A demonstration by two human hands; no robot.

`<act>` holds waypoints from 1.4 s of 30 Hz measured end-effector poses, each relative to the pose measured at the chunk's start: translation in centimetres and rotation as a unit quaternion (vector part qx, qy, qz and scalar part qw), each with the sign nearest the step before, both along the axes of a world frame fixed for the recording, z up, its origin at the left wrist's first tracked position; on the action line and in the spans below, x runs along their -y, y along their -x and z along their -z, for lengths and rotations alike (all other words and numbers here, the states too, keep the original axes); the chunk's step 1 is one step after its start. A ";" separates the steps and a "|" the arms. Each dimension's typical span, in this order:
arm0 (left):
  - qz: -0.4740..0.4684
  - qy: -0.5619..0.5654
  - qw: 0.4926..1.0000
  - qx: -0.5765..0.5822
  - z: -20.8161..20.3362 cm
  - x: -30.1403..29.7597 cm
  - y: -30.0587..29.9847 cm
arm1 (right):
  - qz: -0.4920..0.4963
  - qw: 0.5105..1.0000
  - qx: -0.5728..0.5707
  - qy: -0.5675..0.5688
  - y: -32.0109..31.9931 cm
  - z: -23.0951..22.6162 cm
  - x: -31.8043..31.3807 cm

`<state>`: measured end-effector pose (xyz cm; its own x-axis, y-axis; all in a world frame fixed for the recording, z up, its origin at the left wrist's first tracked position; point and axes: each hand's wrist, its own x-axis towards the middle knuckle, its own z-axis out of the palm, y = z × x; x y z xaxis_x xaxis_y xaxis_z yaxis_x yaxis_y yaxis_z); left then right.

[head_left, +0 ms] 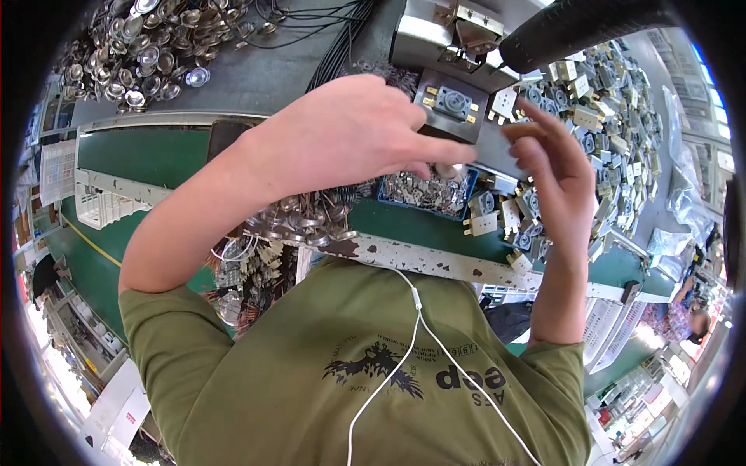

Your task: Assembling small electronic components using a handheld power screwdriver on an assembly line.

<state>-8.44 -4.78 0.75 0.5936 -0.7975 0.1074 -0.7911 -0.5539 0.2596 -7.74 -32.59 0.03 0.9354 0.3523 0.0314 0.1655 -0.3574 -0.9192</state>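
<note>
My left hand reaches in from the left, its index finger stretched to the right and its other fingers folded. Just beneath that finger shows a small round shiny piece; whether the fingers pinch it is hard to make out. My right hand is raised at the right, fingers curved and apart, slightly blurred, with nothing visible between them. Beyond the hands, a grey square switch-like unit with brass terminals sits on a metal fixture plate. A pale unit with terminals lies near my right fingertips.
A blue tray of small metal pieces stands near me. Many similar units pile up at the right. Round metal cups heap at the far left, beside black cables. A thick black tube slants overhead at the back right.
</note>
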 end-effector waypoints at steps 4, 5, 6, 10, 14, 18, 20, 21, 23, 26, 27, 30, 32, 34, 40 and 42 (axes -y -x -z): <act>-0.049 0.126 0.989 -0.059 1.0 0.0 -1.4 | 0.049 0.996 0.060 -0.050 -0.3 -0.5 -0.1; -0.048 0.127 0.989 -0.058 1.0 0.2 -2.0 | 0.053 0.993 0.093 -0.054 -0.4 -0.6 -0.1; -0.077 0.124 0.988 -0.054 1.0 0.4 -2.7 | 0.056 0.991 0.109 -0.060 -0.6 -0.5 0.0; -0.153 0.044 0.981 -0.110 1.3 1.6 -4.4 | 0.048 0.974 0.217 -0.032 -1.4 -1.4 -0.1; -0.177 -0.034 0.965 -0.193 1.4 1.2 -5.4 | 0.127 0.911 0.377 -0.108 -3.1 -4.8 -1.0; -0.141 -0.032 0.977 -0.159 1.6 1.1 -5.9 | 0.093 0.893 0.392 -0.200 -8.0 -5.6 -3.2; -0.137 -0.042 0.977 -0.159 2.0 1.0 -5.8 | 0.091 0.918 0.339 -0.185 -7.9 -7.1 -6.1; -0.147 -0.033 0.977 -0.151 2.4 0.8 -5.5 | 0.117 0.941 0.290 -0.130 -7.2 -8.4 -8.4; -0.155 -0.022 0.978 -0.139 2.4 1.0 -5.3 | 0.117 0.954 0.253 -0.107 -7.9 -8.8 -7.7; -0.146 -0.016 0.986 -0.077 2.7 1.3 -4.7 | 0.097 0.890 0.417 -0.157 -9.0 -7.9 -6.9; -0.148 -0.012 0.986 -0.078 2.8 1.4 -4.6 | 0.101 0.890 0.411 -0.167 -8.9 -7.8 -7.0; -0.158 -0.029 0.984 -0.077 2.5 1.1 -4.6 | 0.110 0.888 0.397 -0.205 -8.8 -8.0 -7.9; -0.135 -0.020 0.989 -0.058 2.8 1.1 -4.5 | 0.118 0.885 0.389 -0.228 -8.5 -8.3 -8.3; -0.141 -0.019 0.988 -0.055 2.9 1.1 -4.5 | 0.125 0.880 0.381 -0.254 -8.1 -8.6 -8.9; -0.141 -0.020 0.988 -0.060 2.9 1.3 -4.5 | 0.165 0.874 0.337 -0.309 -6.9 -8.4 -10.6; -0.136 -0.032 0.988 -0.065 2.6 1.3 -4.3 | 0.187 0.885 0.299 -0.304 -6.7 -7.8 -10.7</act>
